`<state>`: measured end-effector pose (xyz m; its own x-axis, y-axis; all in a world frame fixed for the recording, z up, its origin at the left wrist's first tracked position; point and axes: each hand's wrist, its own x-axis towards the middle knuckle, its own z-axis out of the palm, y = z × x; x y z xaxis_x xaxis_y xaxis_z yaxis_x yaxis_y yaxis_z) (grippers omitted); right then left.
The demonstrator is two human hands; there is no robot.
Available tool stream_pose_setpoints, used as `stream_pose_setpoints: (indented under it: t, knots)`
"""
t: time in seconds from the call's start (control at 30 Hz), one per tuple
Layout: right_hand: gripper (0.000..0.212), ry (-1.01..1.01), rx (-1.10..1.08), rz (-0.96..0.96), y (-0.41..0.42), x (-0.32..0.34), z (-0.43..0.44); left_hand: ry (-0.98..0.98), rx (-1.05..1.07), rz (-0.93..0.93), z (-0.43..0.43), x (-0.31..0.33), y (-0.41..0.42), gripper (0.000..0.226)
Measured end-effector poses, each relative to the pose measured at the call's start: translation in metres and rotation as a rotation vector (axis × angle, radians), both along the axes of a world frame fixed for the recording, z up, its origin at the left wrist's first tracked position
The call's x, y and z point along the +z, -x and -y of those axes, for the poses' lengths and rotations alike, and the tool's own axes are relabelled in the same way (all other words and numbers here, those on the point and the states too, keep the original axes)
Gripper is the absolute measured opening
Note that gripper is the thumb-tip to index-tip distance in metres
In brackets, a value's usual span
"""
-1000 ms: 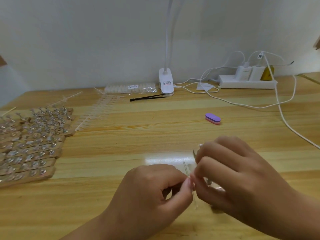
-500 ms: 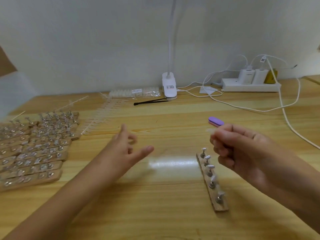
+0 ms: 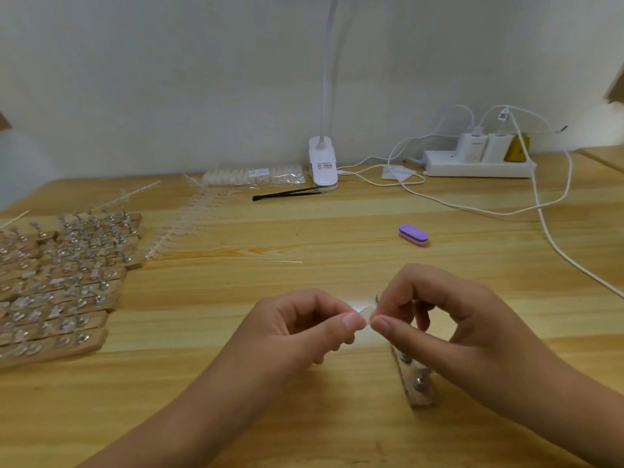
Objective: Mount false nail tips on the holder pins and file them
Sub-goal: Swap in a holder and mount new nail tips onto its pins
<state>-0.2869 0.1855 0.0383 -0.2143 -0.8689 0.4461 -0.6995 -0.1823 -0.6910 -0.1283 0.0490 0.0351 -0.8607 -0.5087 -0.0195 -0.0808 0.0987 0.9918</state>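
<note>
From the head camera, the left hand, which half a second ago reached out open toward the left, is now back at the centre, meeting the right hand. Both pinch a clear nail tip between thumb and forefinger, above the table. The wooden pin holder, then in full view, now lies partly hidden under the right hand. The purple buffer block lies where it was, well behind.

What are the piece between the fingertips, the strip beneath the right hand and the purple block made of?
Nail tip: likely clear plastic, translucent, glossy.
Holder strip: apparently wood, tan, matte; shiny metal pins.
Purple block: probably foam, matte, pink underlayer.
</note>
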Motion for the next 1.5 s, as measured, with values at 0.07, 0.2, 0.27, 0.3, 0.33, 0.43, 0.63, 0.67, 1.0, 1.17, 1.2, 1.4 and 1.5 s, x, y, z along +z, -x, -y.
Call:
stream_pose_setpoints:
  t: [0.07,0.2,0.27,0.3,0.33,0.43,0.63,0.67,1.0,1.17,1.2,1.4,1.5]
  knots:
    - [0.017,0.003,-0.016,-0.093,0.0,0.0,0.0,-0.019,0.015,0.008,-0.001,0.001,0.001,0.019]
    - [0.021,-0.006,0.038,-0.237,0.0,0.007,-0.003,-0.032,-0.006,-0.006,-0.007,0.004,0.0,0.017]
    - [0.022,-0.009,0.03,-0.324,0.0,0.013,-0.006,-0.042,-0.005,-0.025,-0.01,0.005,0.0,0.016]
    - [0.023,-0.007,0.023,-0.363,0.0,0.016,-0.008,-0.046,-0.01,-0.032,-0.011,0.005,0.0,0.016]
    - [0.024,-0.001,0.016,-0.391,-0.001,0.019,-0.009,-0.051,-0.018,-0.037,-0.011,0.006,0.0,0.018]
    - [0.023,0.033,-0.002,-0.483,-0.004,0.025,-0.013,-0.093,-0.067,-0.051,-0.01,0.004,-0.001,0.021]
    - [0.019,0.056,0.02,-0.671,0.003,0.025,-0.025,-0.231,-0.205,-0.047,-0.013,0.0,-0.003,0.018]
    - [0.018,0.059,0.016,-0.641,0.004,0.022,-0.028,-0.225,-0.227,-0.044,-0.014,-0.001,-0.003,0.016]
    - [0.021,-0.048,-0.042,0.03,0.029,-0.011,-0.06,-0.05,-0.203,0.013,-0.009,-0.01,-0.002,0.024]
    - [0.014,-0.102,-0.022,0.004,0.023,-0.016,-0.053,-0.01,-0.183,0.053,-0.009,-0.012,-0.001,0.026]
    - [0.013,-0.104,-0.012,-0.01,0.021,-0.016,-0.051,-0.003,-0.186,0.054,-0.009,-0.012,-0.001,0.026]
    - [0.02,-0.128,0.005,-0.01,0.013,-0.015,-0.047,-0.027,-0.178,0.059,-0.008,-0.012,0.001,0.016]
    - [0.019,-0.142,0.004,-0.01,0.012,-0.015,-0.046,-0.038,-0.172,0.052,-0.007,-0.013,0.002,0.014]
